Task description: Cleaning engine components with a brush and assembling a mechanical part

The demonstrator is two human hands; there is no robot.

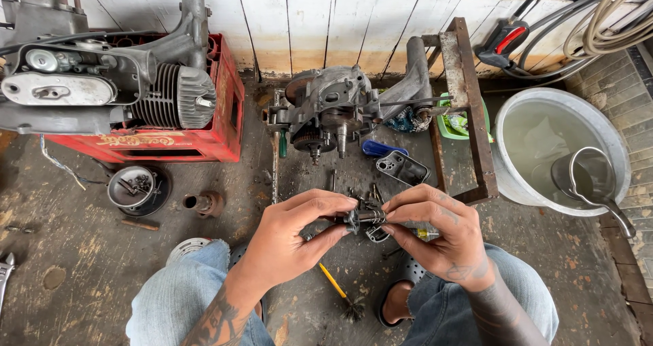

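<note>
Gripping a small geared shaft (364,217) between both hands, above the stained concrete floor (81,251) and between the knees. Left hand (292,234): fingers curled and pinched shut on the toothed end of the shaft. Right hand (435,234): thumb and fingertips clamped on the opposite, spring-wrapped end. Shaft held level, roughly crosswise, both hands touching it.

Just beyond the hands: loose bolts and small metal parts (371,193) scattered on the floor, beside a dark cover plate (403,167). Farther back, against the white plank wall (306,20): partly stripped engine casing (333,111), with a blue-handled tool (379,148) lying near it. Left of it: red plastic crate (218,125) bearing a second engine with finned cylinder (170,94). Near the crate: shallow round pan (130,186) containing small hardware. Right: rusty metal frame (469,108), then large pale basin of water (564,149) with a metal dipper (592,179) inside. Below the hands: yellow-handled brush (338,291) on the floor. Far left edge: wrench (5,268), partly cut off.
</note>
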